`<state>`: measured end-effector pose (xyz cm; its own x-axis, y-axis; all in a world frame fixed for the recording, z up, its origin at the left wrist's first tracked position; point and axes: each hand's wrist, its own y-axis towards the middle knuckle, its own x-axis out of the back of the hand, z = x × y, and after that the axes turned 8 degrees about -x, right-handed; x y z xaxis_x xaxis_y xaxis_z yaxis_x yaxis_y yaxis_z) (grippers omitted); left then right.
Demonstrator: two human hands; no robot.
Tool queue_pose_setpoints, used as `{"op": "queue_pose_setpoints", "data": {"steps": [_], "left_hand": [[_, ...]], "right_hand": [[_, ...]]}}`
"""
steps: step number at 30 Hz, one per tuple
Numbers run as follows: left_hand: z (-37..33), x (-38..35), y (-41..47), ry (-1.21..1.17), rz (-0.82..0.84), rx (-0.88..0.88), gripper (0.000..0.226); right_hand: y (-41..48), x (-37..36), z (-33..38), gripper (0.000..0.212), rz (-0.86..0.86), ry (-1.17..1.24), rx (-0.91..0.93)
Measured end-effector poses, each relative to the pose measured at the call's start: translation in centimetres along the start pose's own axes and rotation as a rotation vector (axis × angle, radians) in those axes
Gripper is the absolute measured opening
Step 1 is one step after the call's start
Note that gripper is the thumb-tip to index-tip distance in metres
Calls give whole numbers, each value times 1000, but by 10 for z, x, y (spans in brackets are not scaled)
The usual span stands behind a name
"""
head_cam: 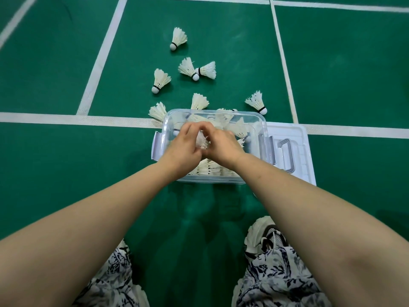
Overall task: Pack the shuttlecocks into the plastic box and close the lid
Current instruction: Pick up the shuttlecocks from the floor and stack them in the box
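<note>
Clear plastic box [254,120] is maybe half packed, both hands [183,147] [223,147] closed in a shared grip on one shuttlecock [202,141] over it, loose ones [159,80] at 12 o'clock, lid [294,138] off at 3.

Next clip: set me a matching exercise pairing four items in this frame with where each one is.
Column 1:
1. lid
2. farthest shuttlecock
3. plastic box
4. held shuttlecock

Column 2:
A. between both hands, over the box
B. flat on the floor, right of the box
C. alone at the top of the scatter
D. on the floor in front of the person, open

Pairs: 1-B, 2-C, 3-D, 4-A
</note>
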<state>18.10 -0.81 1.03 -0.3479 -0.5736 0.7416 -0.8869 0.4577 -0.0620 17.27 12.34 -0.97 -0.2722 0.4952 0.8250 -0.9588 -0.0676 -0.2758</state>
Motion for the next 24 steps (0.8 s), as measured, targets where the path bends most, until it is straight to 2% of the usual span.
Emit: {"op": "queue_pose_setpoints", "data": {"steps": [5,15,24], "left_hand": [[7,-2,-1,93,-7,70,48],[16,-11,0,179,212,102,46],[20,-19,-6,271,448,113,42]], "right_hand": [[4,-9,-16,84,23,-61,-99],[5,-16,-28,77,84,-273,-129],[3,-20,-26,77,139,-361,-41]]}}
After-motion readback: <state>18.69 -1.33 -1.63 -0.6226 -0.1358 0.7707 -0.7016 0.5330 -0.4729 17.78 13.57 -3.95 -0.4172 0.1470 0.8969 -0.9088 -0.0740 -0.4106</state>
